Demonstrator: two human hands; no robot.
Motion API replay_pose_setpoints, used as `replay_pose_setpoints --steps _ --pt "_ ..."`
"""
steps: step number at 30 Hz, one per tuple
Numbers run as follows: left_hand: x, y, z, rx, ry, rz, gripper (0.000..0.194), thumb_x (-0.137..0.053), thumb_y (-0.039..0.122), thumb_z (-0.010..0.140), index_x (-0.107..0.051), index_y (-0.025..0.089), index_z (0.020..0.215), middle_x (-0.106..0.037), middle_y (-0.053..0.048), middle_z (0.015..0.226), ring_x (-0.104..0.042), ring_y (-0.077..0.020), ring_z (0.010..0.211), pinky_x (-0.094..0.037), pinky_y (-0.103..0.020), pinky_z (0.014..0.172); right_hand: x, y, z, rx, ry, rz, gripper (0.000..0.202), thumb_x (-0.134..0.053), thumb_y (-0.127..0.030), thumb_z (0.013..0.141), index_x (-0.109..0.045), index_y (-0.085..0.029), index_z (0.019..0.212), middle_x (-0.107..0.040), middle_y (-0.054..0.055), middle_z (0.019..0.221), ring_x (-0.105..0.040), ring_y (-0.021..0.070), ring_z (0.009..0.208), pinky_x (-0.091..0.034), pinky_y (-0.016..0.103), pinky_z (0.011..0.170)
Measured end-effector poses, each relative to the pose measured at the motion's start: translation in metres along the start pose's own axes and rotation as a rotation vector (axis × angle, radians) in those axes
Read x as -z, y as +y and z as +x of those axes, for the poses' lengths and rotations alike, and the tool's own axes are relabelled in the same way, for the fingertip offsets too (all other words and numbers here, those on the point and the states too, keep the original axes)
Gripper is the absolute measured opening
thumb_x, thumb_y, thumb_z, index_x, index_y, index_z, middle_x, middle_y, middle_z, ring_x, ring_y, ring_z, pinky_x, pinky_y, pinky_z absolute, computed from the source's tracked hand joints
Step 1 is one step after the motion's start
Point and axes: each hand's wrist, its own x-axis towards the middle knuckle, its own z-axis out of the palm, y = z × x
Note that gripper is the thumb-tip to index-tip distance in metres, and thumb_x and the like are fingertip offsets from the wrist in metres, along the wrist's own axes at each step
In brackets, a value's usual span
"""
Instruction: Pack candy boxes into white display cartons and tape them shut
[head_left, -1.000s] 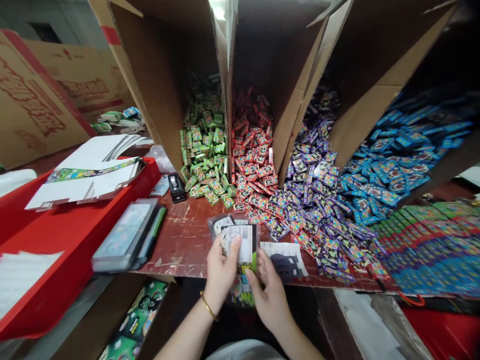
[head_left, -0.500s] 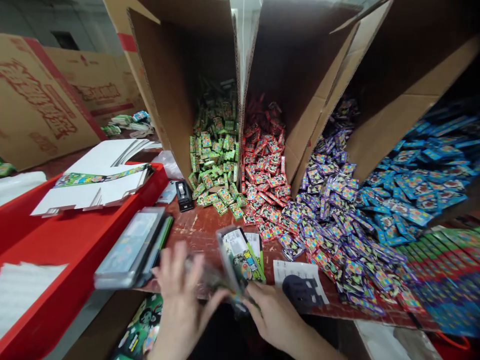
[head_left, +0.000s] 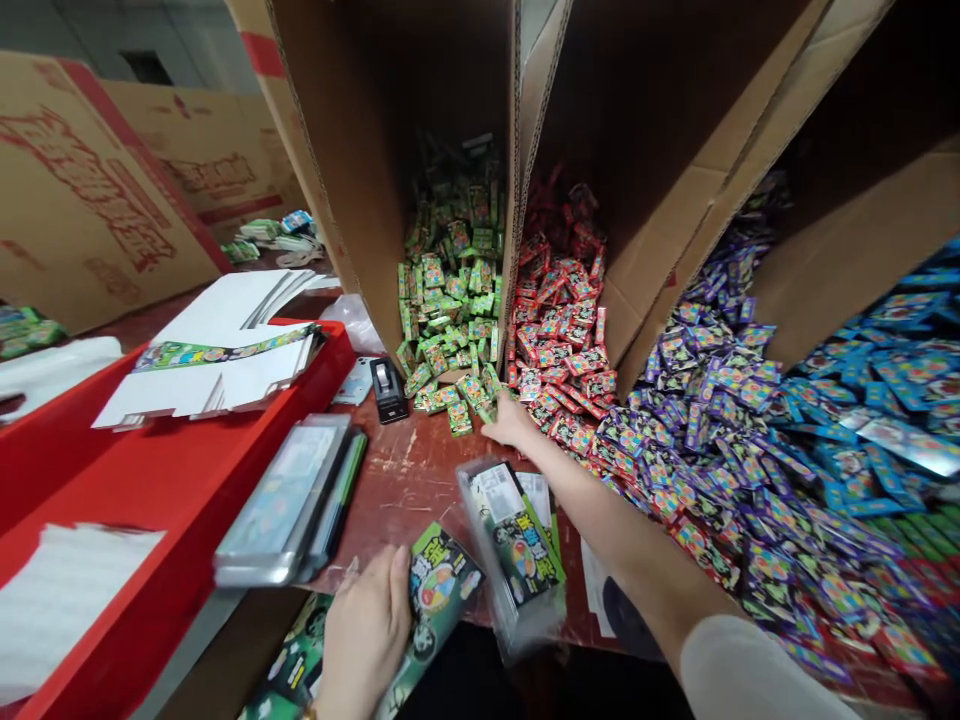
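Note:
My left hand (head_left: 369,610) is closed round a printed green-and-black package (head_left: 435,590) at the table's front edge. My right hand (head_left: 511,422) reaches forward to the green pile, thumb and fingers closing on a small green packet (head_left: 480,393) at its front. Below that arm a clear plastic case (head_left: 484,560) with a printed card inside lies on the table, overlapping another green-edged card (head_left: 536,490). Red packets (head_left: 562,330) lie just right of the green ones.
Tall cardboard boxes (head_left: 337,190) on their sides spill purple packets (head_left: 697,390) and blue packets (head_left: 900,370). At left stand a red tray (head_left: 97,590) with white card sheets (head_left: 217,310), stacked clear cases (head_left: 285,490) and a black tape dispenser (head_left: 388,390).
My right hand has let go near the plastic case and moved forward to the green packets. My left hand, blurred and spread before, is now closed on the printed package.

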Motion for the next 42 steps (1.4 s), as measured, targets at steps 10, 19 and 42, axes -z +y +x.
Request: replay_pose_setpoints --steps 10,19,42 --pt "-0.03 0.06 0.006 0.103 -0.344 -0.61 0.043 -0.023 0.049 0.095 -0.053 0.022 0.084 -0.062 -0.005 0.086 -0.06 -0.0212 0.083 -0.047 -0.035 0.077 0.049 0.059 -0.164 0.12 0.28 1.126 0.041 -0.079 -0.035 0.063 -0.051 -0.022 0.089 -0.068 0.001 0.077 -0.066 0.0195 0.073 -0.053 0.034 0.069" --pt "-0.016 0.089 -0.006 0.107 -0.55 -1.009 0.043 -0.036 0.057 0.091 -0.047 0.019 0.073 -0.049 0.001 0.069 -0.046 -0.0152 0.067 -0.04 -0.026 0.066 0.105 0.09 -0.222 0.273 0.122 0.653 0.046 -0.071 -0.033 0.076 -0.054 -0.02 0.116 -0.062 0.001 0.087 -0.056 0.01 0.064 -0.045 0.021 0.059" --pt "-0.018 0.115 -0.023 0.171 -0.721 -1.198 0.046 -0.051 0.062 0.083 -0.048 0.017 0.072 -0.038 0.004 0.062 -0.032 -0.0102 0.059 -0.027 -0.023 0.057 0.117 0.096 -0.232 0.429 -0.162 0.333 0.01 -0.055 -0.029 0.088 -0.057 -0.02 0.091 -0.054 -0.001 0.082 -0.046 0.0118 0.068 -0.035 0.025 0.062"
